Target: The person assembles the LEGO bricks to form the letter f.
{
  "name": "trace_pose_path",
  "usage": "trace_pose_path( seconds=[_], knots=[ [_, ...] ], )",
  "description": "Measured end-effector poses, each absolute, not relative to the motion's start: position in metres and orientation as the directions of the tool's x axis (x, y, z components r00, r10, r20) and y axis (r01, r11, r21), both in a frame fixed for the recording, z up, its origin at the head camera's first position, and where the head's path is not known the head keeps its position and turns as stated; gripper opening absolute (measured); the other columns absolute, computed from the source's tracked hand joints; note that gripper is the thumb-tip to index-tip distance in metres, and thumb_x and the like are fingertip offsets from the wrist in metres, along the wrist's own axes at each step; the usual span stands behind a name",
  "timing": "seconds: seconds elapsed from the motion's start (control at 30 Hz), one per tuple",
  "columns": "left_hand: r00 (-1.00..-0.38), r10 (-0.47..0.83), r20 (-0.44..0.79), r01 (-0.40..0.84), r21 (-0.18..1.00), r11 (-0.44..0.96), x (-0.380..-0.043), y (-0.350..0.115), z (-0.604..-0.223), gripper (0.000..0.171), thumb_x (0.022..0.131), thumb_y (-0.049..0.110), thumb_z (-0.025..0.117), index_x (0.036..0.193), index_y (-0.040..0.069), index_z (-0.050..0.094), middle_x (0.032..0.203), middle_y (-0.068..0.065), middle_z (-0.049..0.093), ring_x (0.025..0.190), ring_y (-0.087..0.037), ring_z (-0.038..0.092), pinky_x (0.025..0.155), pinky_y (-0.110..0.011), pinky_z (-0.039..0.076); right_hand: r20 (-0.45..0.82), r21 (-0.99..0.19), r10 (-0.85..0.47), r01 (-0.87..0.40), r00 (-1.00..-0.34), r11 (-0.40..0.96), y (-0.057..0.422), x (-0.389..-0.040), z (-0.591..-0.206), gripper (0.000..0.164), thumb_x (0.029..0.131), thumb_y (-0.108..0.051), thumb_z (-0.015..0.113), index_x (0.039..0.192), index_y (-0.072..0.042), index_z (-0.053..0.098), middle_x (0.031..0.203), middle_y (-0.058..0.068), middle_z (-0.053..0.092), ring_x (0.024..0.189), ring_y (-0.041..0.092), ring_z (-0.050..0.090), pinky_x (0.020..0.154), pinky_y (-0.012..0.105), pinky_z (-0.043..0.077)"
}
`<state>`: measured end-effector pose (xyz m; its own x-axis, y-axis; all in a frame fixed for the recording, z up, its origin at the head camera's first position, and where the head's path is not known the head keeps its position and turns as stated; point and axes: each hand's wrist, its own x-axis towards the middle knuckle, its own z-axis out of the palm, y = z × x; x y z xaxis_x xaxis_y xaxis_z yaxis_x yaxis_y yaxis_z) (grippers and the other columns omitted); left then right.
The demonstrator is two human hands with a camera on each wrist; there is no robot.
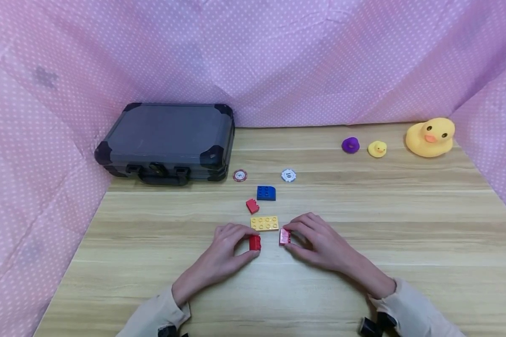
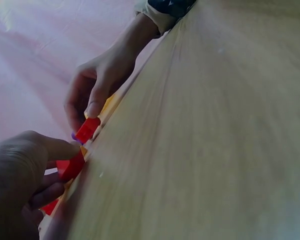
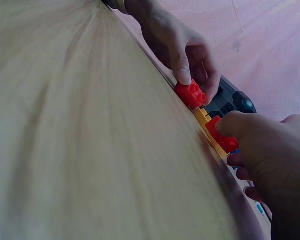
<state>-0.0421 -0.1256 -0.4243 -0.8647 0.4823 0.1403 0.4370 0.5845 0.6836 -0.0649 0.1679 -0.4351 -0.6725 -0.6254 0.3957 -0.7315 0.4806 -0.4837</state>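
On the wooden table my left hand pinches a red toy brick between thumb and fingers. In the right wrist view that brick shows its round studs facing sideways. Opposite it, my right hand pinches another red brick, with a small gap between the two bricks. Just beyond them lies a yellow brick, its studs up. A smaller red brick sits farther back at an angle, and a blue brick is behind that.
A dark grey case stands at the back left. Near it lie a red-rimmed chip and a white-and-blue chip. At the back right are a purple duck, a small yellow duck and a large yellow duck. Pink dotted cloth hangs behind.
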Motion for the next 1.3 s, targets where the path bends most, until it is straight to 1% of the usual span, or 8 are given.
trace_pose_path(
  seconds=[0.23,0.4,0.57,0.7,0.8,1.0,1.3],
  knots=[
    [-0.862,0.486,0.145,0.432,0.713,0.553,-0.042,-0.119,-0.426,0.037,0.091,0.021,0.082,0.125,0.016,0.068,0.121,0.006,0.068,0.116,-0.015,0.057,0.103,-0.05,0.036,0.394,-0.485,-0.626,-0.731,-0.673,0.48,0.166,-0.064,-0.433,0.04,0.092,-0.027,0.079,0.128,-0.012,0.069,0.122,-0.004,0.068,0.113,0.016,0.059,0.09,0.041,0.054],
    [-0.86,0.49,0.146,0.433,0.717,0.547,-0.042,-0.115,-0.426,0.037,0.091,0.02,0.082,0.125,0.014,0.068,0.121,0.005,0.069,0.117,-0.014,0.059,0.105,-0.049,0.038,0.4,-0.492,-0.625,-0.732,-0.671,0.471,0.165,-0.063,-0.433,0.04,0.092,-0.026,0.078,0.128,-0.011,0.069,0.122,-0.003,0.068,0.112,0.016,0.06,0.09,0.042,0.055],
    [-0.861,0.494,0.123,0.416,0.728,0.544,-0.041,-0.112,-0.425,0.038,0.091,0.02,0.082,0.126,0.014,0.068,0.123,0.004,0.069,0.119,-0.015,0.058,0.106,-0.049,0.038,0.405,-0.503,-0.624,-0.733,-0.668,0.458,0.163,-0.062,-0.432,0.039,0.092,-0.025,0.079,0.128,-0.01,0.07,0.12,-0.004,0.069,0.11,0.015,0.061,0.088,0.04,0.056],
    [-0.866,0.49,0.104,0.4,0.732,0.552,-0.041,-0.11,-0.425,0.038,0.092,0.022,0.081,0.127,0.015,0.068,0.123,0.004,0.068,0.12,-0.016,0.057,0.108,-0.048,0.037,0.413,-0.51,-0.627,-0.739,-0.66,0.441,0.16,-0.061,-0.432,0.039,0.092,-0.025,0.079,0.127,-0.01,0.07,0.119,-0.005,0.069,0.108,0.014,0.061,0.086,0.038,0.056],
    [-0.868,0.483,0.113,0.404,0.725,0.558,-0.041,-0.11,-0.426,0.037,0.092,0.023,0.082,0.126,0.016,0.068,0.124,0.003,0.067,0.121,-0.016,0.055,0.108,-0.048,0.036,0.422,-0.514,-0.631,-0.745,-0.651,0.425,0.158,-0.061,-0.432,0.039,0.093,-0.025,0.079,0.127,-0.01,0.07,0.119,-0.005,0.069,0.107,0.014,0.061,0.086,0.037,0.056],
    [-0.875,0.463,0.14,0.41,0.723,0.556,-0.04,-0.111,-0.427,0.038,0.088,0.021,0.085,0.123,0.016,0.07,0.119,0.005,0.066,0.12,-0.017,0.055,0.106,-0.05,0.037,0.421,-0.524,-0.637,-0.746,-0.646,0.41,0.157,-0.061,-0.431,0.039,0.092,-0.024,0.079,0.128,-0.01,0.069,0.119,-0.004,0.069,0.107,0.014,0.061,0.087,0.037,0.056],
    [-0.875,0.465,0.131,0.403,0.729,0.553,-0.04,-0.11,-0.428,0.036,0.09,0.02,0.084,0.123,0.016,0.069,0.12,0.006,0.066,0.118,-0.016,0.055,0.106,-0.051,0.037,0.433,-0.531,-0.637,-0.751,-0.638,0.391,0.155,-0.059,-0.43,0.038,0.093,-0.023,0.078,0.127,-0.009,0.069,0.119,-0.002,0.07,0.109,0.015,0.062,0.088,0.039,0.056]
  ],
)
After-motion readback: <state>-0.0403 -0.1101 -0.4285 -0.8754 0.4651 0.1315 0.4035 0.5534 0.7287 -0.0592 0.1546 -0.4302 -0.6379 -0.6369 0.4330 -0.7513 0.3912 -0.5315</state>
